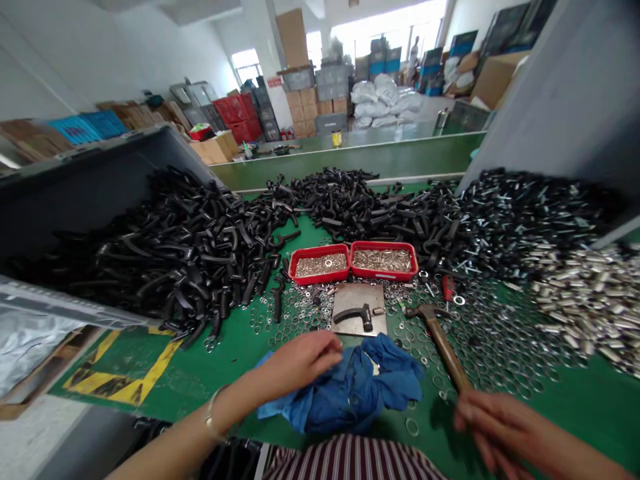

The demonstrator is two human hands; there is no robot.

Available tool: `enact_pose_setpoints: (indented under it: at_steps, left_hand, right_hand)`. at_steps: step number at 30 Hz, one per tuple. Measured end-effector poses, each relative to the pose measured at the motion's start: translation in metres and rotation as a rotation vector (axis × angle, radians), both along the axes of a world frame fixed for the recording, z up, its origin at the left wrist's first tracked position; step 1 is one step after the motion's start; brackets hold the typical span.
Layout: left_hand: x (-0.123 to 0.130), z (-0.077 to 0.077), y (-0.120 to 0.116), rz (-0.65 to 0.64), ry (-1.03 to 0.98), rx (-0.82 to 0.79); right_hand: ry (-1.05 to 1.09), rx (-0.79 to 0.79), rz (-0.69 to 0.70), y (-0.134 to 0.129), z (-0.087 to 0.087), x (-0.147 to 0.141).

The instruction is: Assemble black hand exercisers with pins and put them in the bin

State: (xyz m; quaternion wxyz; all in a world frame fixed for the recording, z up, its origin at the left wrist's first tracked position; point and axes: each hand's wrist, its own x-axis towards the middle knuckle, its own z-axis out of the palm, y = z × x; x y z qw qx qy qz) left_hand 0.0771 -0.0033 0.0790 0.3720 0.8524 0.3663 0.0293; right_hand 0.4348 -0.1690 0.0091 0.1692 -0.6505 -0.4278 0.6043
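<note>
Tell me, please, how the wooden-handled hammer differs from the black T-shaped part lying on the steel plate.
The wooden-handled hammer has a metal head and tan handle; the black T-shaped part is one colour throughout. The hammer is longer. It lies on the green mat, the part on a steel plate. Both are T-shaped.

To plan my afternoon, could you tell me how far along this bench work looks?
Looks done: black parts with silver pins, heaped at right. In hand: a curved black handle lies on a square steel plate, the left hand rests on a crumpled blue cloth, and the right hand is beside a wooden-handled hammer. Still left: heaped black handles, loose silver rings and two red trays of metal parts.
</note>
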Motion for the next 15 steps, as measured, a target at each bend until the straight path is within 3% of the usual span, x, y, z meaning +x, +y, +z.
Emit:
enact_pose_setpoints:
  at_steps: [3, 5, 7, 11, 15]
  left_hand:
    - [0.055, -0.040, 0.030, 0.002, -0.071, 0.382]
    - [0.083, -0.066, 0.043, 0.056, 0.020, 0.488]
    - [0.097, -0.085, 0.051, 0.083, 0.091, 0.496]
    - [0.099, -0.097, 0.055, 0.089, 0.061, 0.442]
    - [0.094, -0.098, 0.053, 0.098, 0.037, 0.413]
  right_hand:
    - [-0.140, 0.280, -0.025, 0.078, -0.010, -0.004]
    - [-0.313, 0.494, -0.025, 0.119, -0.014, -0.009]
    - [-0.429, 0.658, 0.015, 0.152, -0.013, -0.015]
    - [-0.717, 0.980, 0.173, 0.210, 0.004, -0.019]
    - [-1.061, 0.999, 0.377, 0.281, 0.016, -0.021]
